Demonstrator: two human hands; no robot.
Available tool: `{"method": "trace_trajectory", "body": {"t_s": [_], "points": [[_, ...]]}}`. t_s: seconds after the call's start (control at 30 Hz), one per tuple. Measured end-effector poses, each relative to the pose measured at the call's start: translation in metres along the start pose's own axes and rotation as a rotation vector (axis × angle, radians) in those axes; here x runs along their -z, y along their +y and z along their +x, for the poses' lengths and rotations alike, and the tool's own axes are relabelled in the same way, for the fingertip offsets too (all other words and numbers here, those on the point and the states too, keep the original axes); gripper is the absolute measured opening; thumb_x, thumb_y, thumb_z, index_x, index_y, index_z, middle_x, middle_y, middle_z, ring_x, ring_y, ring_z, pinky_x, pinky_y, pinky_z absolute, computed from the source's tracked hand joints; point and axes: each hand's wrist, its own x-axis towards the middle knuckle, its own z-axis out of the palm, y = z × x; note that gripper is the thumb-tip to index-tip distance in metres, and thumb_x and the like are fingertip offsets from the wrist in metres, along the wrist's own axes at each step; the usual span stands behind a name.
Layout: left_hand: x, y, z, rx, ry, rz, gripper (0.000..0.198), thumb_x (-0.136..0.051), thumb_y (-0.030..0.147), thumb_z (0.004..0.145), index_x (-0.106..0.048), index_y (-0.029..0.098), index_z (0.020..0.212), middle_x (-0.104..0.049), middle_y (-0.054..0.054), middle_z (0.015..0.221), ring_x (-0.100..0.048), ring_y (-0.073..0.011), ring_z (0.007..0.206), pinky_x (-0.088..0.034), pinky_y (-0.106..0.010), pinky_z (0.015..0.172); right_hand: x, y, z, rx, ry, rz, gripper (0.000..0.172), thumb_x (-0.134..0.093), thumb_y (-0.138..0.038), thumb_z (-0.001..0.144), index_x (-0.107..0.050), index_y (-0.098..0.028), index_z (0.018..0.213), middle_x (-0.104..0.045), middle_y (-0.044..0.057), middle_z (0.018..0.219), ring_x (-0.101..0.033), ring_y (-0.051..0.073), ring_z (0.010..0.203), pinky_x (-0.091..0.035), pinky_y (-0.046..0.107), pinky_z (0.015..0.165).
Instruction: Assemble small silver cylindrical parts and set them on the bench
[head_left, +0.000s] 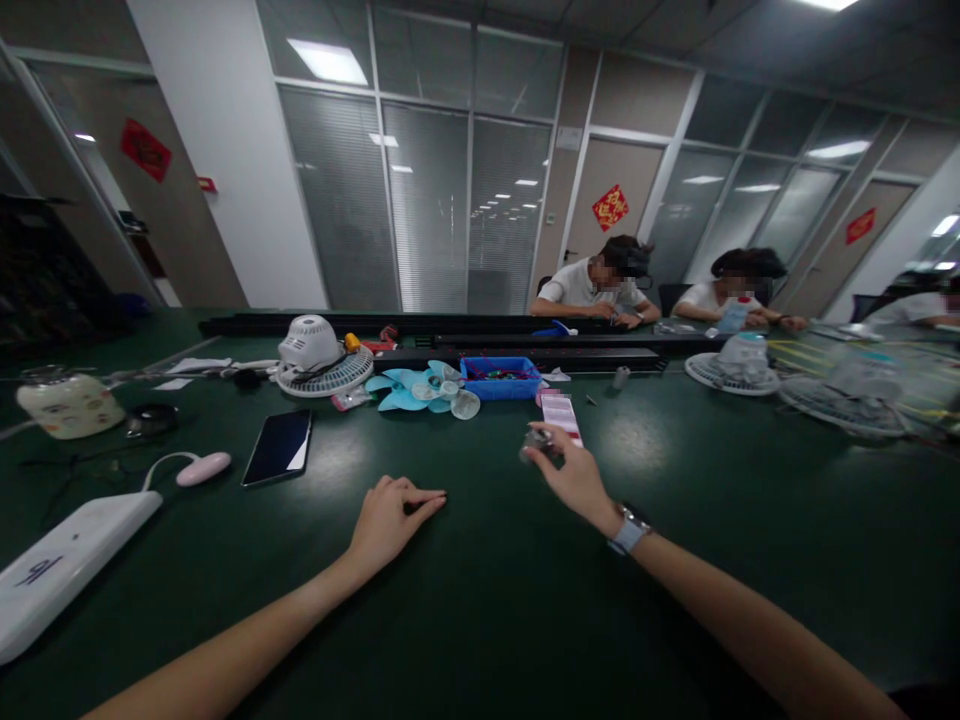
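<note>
My left hand (pixel 390 520) rests low over the green table, thumb and forefinger pinched together. Whatever sits between those fingertips, if anything, is too small to make out. To the right, my right hand (pixel 576 478) grips a small grey metal part (pixel 535 440) between thumb and fingers. The part is blurred and half covered by the fingers. Just behind this hand lies a printed pink-and-white paper (pixel 561 415). A blue plastic bin (pixel 499 380) holding small coloured pieces stands farther back, beside light-blue fan blades (pixel 416 388).
A phone (pixel 279 447), a white power strip (pixel 71 560) and a patterned jar (pixel 69 402) occupy the left. White fan parts (pixel 315 355) sit by long black rails (pixel 360 325). A small metal cylinder (pixel 620 378) stands behind the right hand. Several people work across the table.
</note>
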Motion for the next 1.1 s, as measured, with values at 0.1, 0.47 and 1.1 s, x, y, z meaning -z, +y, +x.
{"method": "trace_trajectory", "body": {"t_s": [0.1,0.47,1.1], "points": [[-0.001,-0.002,0.001,0.006,0.007,-0.019,0.042,-0.05,0.058,0.087,-0.072,0.033,0.113,-0.068,-0.005,0.085,-0.056,-0.0247,0.085,-0.041,-0.034,0.072,0.042,0.058,0.014,-0.198,0.198,-0.228,0.042,-0.054,-0.042,0.089,-0.053,-0.025,0.127,-0.071,0.006,0.104,-0.068,0.022,0.085,-0.051,0.033,0.072],[-0.001,0.0,0.004,0.235,0.252,-0.302,0.053,-0.036,0.055,0.092,-0.06,0.021,0.123,-0.062,0.0,0.071,-0.062,-0.0209,0.069,-0.045,-0.03,0.063,0.091,0.148,0.012,-0.512,0.202,-0.555,0.044,-0.05,-0.045,0.089,-0.053,-0.023,0.128,-0.071,0.011,0.097,-0.066,0.028,0.085,-0.045,0.035,0.07],[-0.008,-0.009,0.004,0.23,0.322,-0.43,0.032,-0.039,0.046,0.092,-0.056,0.022,0.103,-0.058,0.001,0.07,-0.061,-0.0216,0.068,-0.046,-0.032,0.063,-0.086,-0.059,0.009,0.15,-0.511,-0.025,0.034,-0.064,-0.06,0.079,-0.075,-0.036,0.1,-0.065,-0.003,0.07,-0.055,0.012,0.062,-0.036,0.023,0.057]]}}
